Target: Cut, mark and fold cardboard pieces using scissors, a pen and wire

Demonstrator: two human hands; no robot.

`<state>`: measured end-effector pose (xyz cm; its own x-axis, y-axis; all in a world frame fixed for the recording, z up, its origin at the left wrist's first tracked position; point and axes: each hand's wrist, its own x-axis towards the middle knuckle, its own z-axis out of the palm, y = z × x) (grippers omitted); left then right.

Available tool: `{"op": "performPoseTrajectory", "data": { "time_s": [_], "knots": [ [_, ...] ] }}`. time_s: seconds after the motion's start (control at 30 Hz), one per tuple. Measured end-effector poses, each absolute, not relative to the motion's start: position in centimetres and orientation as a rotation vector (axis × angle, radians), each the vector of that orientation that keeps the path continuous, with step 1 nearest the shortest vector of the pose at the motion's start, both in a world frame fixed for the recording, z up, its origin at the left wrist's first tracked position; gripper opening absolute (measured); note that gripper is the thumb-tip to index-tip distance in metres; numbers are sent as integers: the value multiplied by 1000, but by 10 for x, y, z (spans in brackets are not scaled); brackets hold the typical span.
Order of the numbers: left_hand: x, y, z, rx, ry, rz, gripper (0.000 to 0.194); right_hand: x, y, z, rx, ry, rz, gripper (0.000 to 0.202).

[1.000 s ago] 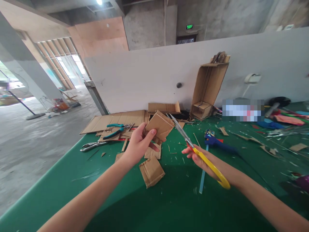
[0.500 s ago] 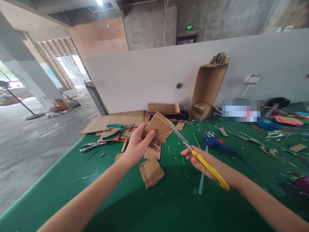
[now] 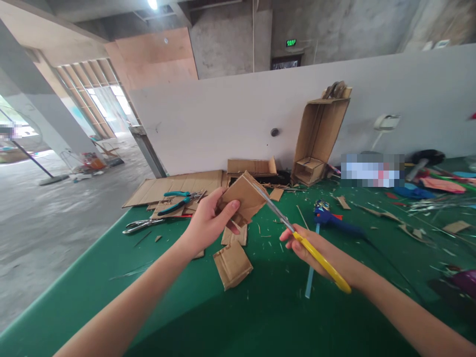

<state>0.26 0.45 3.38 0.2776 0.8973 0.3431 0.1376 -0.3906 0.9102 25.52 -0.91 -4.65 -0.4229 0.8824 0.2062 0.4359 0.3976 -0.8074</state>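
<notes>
Above the green table, my left hand pinches a squarish piece of cardboard between thumb and fingers. My right hand is closed on a pair of scissors with yellow handles. The steel blades point up and left and lie along the right edge of the cardboard. Whether the cardboard sits between the blades I cannot tell. Just below the hands, a cardboard square lies on the table, with another cardboard piece partly hidden behind it.
Teal-handled pliers and a metal tool lie left by flat cardboard. A tall open cardboard box leans against the white panel. A blue glue gun with a blue stick lies to the right among scraps.
The cardboard and my left hand have shifted very slightly, and the scissors' blades lie closer along its right edge. My right hand stays nearly in place.
</notes>
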Motion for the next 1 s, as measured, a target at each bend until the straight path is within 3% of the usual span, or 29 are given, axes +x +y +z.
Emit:
{"op": "performPoseTrajectory", "data": {
  "time_s": [0.47, 1.0],
  "knots": [
    [1, 7, 33, 1798, 911, 1131, 21, 249, -14, -34, -1414, -2174, 454, 36],
    [2, 8, 23, 1782, 887, 1039, 23, 253, -18, -40, -1360, -2299, 439, 39]
  ]
}}
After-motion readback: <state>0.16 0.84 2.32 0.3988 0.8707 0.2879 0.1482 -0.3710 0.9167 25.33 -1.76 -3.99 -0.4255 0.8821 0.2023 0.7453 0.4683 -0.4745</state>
